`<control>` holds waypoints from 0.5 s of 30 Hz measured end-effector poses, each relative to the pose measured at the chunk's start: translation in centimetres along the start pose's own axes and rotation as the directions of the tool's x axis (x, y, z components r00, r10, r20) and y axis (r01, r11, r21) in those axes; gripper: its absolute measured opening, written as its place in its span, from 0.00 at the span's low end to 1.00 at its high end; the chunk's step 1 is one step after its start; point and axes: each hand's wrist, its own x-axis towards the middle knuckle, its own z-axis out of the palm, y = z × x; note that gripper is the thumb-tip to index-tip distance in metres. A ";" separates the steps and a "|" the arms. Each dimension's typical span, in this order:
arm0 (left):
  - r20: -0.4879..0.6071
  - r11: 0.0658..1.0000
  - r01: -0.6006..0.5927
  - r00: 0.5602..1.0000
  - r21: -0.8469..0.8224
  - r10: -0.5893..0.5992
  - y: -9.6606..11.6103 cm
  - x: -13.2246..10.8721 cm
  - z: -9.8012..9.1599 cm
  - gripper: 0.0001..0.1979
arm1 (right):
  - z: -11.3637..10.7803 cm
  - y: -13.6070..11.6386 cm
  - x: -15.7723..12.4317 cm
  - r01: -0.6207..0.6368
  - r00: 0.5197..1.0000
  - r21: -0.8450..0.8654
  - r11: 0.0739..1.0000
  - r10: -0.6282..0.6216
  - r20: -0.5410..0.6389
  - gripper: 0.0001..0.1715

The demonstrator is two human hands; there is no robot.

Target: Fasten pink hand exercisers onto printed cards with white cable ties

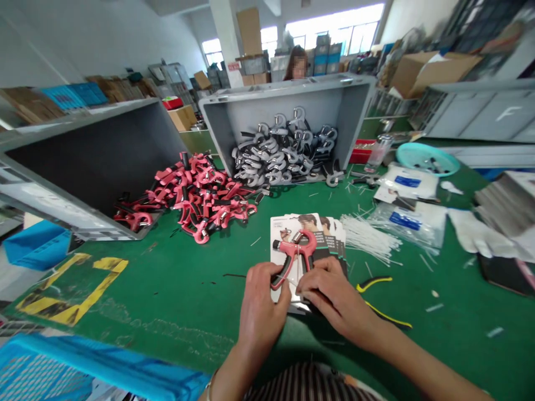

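Note:
A red and black hand grip strengthener (307, 242) lies over printed backing cards (276, 227) in front of me, its spring end pointing away. My left hand (262, 295) is closed around its left handle, thumb and fingers near the handle's lower end. A thin white cable tie (298, 262) runs down between the two handles. At the right handle, my right hand (336, 295) has its fingertips pinched together on the tie's end; the fingers partly cover that handle. Loose white cable ties (370, 239) and yellow-black pliers (371, 283) lie to the right.
Red hand grips (209, 195) spill from a tipped grey crate (83, 167) at left. Grey ones (276, 156) fill another crate (355, 111) behind. Plastic bags (412, 223), a white glove (476, 234) and a turquoise dish (443, 153) sit at right. A person (296, 64) is beyond.

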 end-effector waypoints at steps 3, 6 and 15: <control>0.065 0.997 -0.011 0.998 -0.081 0.016 -1.0 -0.4 -0.5 0.11 | -2.0 2.7 -3.4 -0.065 0.987 -0.065 0.996 0.054 -0.151 0.05; 0.072 0.990 0.021 0.997 -0.142 -0.011 -1.5 -0.7 -0.7 0.13 | -4.3 7.9 -9.2 -0.266 0.964 -0.380 0.886 0.234 -0.130 0.26; 0.048 0.990 0.004 0.999 -0.142 0.002 -1.1 0.1 1.7 0.19 | -7.0 14.7 -15.1 -0.195 0.930 -0.565 0.802 0.335 0.155 0.19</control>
